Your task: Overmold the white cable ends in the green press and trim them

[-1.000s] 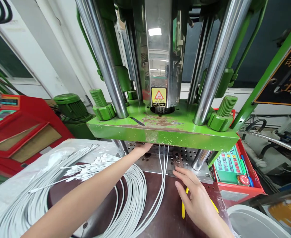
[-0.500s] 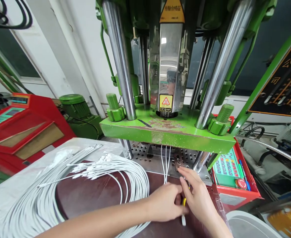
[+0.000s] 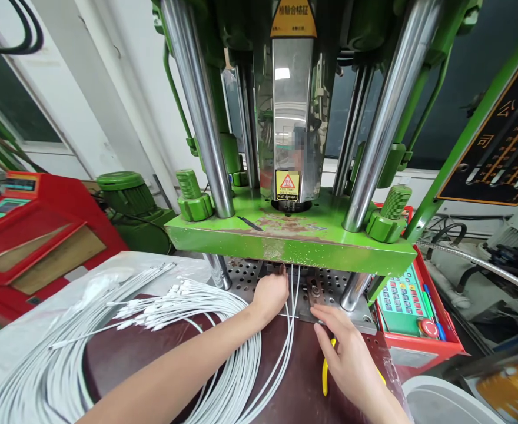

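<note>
My left hand (image 3: 269, 294) reaches under the green press platen (image 3: 294, 244) onto the perforated metal plate (image 3: 248, 274). Its fingertips are hidden in the gap, right beside a few white cables (image 3: 292, 294) that run into the mould. Whether it grips a cable I cannot tell. My right hand (image 3: 346, 353) lies flat on the dark brown table (image 3: 153, 347), fingers stretched toward the plate's front edge, holding nothing. A yellow-handled tool (image 3: 325, 377) lies partly under it. A large coil of white cables (image 3: 109, 330) with connector ends lies to the left.
Chrome columns (image 3: 199, 112) rise from the platen around a shiny central barrel with a heat warning label (image 3: 287, 185). A red control box with a keypad (image 3: 407, 294) stands at the right, a red cabinet (image 3: 29, 229) at the left, a white bin rim (image 3: 448, 400) at the lower right.
My left hand moved from beside the right hand on the table up to the mould under the platen. My right hand stayed near the yellow tool, now lying flatter.
</note>
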Demonstrator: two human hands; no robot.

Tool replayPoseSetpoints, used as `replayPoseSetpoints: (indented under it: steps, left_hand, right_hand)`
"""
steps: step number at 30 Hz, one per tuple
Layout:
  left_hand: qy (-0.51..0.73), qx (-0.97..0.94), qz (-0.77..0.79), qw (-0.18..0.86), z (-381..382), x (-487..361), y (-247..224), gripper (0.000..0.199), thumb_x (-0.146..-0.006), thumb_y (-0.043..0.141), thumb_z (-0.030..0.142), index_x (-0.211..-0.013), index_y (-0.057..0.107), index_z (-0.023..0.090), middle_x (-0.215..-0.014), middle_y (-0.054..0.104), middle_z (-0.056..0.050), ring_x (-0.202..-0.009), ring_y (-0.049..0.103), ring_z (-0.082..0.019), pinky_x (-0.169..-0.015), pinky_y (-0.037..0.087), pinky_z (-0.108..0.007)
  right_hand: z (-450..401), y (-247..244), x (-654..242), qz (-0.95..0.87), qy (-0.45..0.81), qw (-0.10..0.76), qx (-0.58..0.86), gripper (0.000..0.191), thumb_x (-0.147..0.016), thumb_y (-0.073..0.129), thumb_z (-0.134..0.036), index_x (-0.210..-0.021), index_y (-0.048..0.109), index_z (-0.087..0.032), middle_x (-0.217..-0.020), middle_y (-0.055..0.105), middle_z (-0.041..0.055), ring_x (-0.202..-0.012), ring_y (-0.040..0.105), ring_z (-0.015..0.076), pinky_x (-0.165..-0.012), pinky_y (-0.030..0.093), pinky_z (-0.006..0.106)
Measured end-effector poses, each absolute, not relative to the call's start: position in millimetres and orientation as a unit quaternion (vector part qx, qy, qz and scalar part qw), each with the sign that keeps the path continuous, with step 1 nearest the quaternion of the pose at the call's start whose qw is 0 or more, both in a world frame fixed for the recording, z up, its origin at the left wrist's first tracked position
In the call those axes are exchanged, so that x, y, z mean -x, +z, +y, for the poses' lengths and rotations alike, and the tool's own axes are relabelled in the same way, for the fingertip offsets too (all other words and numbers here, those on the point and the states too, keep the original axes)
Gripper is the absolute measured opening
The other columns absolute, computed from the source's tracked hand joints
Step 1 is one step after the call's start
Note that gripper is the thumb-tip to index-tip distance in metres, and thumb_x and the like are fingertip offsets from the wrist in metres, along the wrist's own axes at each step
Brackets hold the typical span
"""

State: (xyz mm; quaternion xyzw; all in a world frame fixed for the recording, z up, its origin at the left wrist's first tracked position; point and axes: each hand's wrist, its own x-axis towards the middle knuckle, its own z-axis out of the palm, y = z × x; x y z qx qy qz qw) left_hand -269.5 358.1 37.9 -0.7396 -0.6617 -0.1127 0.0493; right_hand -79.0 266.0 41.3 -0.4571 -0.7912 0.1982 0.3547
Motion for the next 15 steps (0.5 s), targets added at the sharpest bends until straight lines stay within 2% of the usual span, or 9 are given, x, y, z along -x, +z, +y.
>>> replayPoseSetpoints:
  steps: [3, 8, 15]
  left_hand:
    - [-0.099, 0.744, -0.658, 0.063, 362, 268, 35, 0.032, -0.092, 0.039, 0.018, -0.117, 0.056, 0.007, -0.076, 0.070, -0.013, -0.069, 0.069, -0.023, -0.063, 0.054, -0.035]
    - [-0.096, 0.740, -0.662, 0.075, 369, 268, 32, 0.022, -0.091, 0.045, 0.016, -0.105, 0.061, 0.010, -0.082, 0.069, -0.006, -0.073, 0.067, -0.018, -0.069, 0.054, -0.034]
    - [-0.123, 0.745, -0.648, 0.100, 371, 272, 32, 0.026, -0.088, 0.041, 0.011, -0.097, 0.065, 0.010, -0.079, 0.070, -0.010, -0.072, 0.067, -0.021, -0.067, 0.053, -0.032]
  right_hand:
    - [266, 42, 79, -0.792, 0.205, 0.348, 0.457, 0.030, -0.095, 0.041, -0.025, -0.120, 0.057, -0.021, -0.124, 0.055, 0.0083, -0.118, 0.049, 0.0216, -0.101, 0.042, 0.041]
    - [266, 45, 80, -0.794, 0.213, 0.337, 0.458, 0.031, -0.095, 0.041, -0.026, -0.121, 0.056, -0.020, -0.124, 0.055, 0.0094, -0.117, 0.050, 0.0219, -0.100, 0.043, 0.041]
    - [267, 46, 80, -0.793, 0.218, 0.334, 0.461, 0.030, -0.095, 0.041, -0.026, -0.120, 0.057, -0.020, -0.124, 0.055, 0.0090, -0.117, 0.050, 0.0211, -0.100, 0.043, 0.040]
